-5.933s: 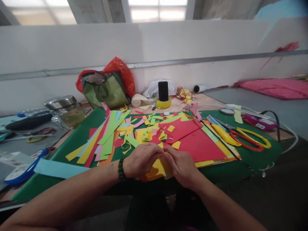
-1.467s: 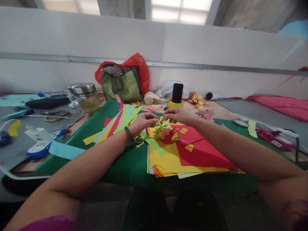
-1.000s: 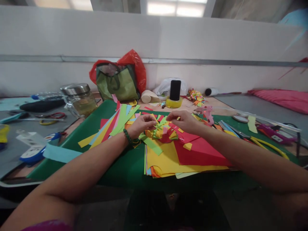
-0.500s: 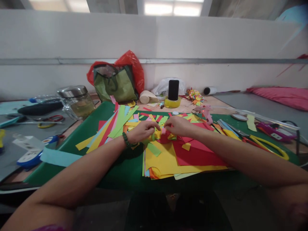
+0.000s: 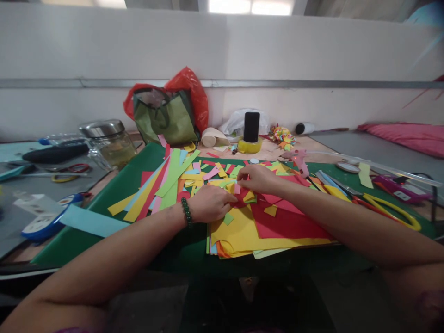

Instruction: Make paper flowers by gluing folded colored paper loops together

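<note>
Red flat paper piece (image 5: 242,202): partly hidden, left hand (image 5: 212,204) at its edge | small pink paper tab (image 5: 237,188): over the red, just beside right hand (image 5: 255,178) | small yellow paper piece (image 5: 249,196): near the tab | yellow paper sheet (image 5: 239,231): flat, underneath, topping a multicoloured stack

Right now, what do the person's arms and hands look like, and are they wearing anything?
The left hand has a bracelet of round, dark green beads at its wrist. The right hand has a bare wrist. Neither wears a glove. Both forearms are bare, and a bit of purple sleeve peeks in at the bottom left.
</note>
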`<state>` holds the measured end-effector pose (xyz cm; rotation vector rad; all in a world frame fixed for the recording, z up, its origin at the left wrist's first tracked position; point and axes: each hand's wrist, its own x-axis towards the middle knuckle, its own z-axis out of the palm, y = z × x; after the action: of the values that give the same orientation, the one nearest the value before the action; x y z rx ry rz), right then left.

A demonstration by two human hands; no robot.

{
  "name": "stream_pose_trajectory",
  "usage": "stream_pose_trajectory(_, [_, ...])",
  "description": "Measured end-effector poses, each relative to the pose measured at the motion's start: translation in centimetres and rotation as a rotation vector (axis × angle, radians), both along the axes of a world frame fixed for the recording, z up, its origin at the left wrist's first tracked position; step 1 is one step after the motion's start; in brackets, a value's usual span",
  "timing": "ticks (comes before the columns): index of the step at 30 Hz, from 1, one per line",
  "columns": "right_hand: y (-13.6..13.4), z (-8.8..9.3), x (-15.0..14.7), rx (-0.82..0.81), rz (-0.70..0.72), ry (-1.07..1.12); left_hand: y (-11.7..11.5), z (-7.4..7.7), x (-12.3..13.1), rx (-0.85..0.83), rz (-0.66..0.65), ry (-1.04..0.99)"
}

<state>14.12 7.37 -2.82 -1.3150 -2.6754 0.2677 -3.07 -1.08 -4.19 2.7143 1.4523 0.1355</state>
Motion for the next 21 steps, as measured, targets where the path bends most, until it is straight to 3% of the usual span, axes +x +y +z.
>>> stream_pose_trajectory(4, [-0.07,0.15,-0.14,-0.012,0.008,-0.052,-0.51,0.07,0.3,0.025,0.023,0.093])
stream_pose_trajectory(21, [0.45,0.27,-0.12,-0.134,0.034,-0.026,-1.16,0.49,0.86,0.009,0.012,0.161])
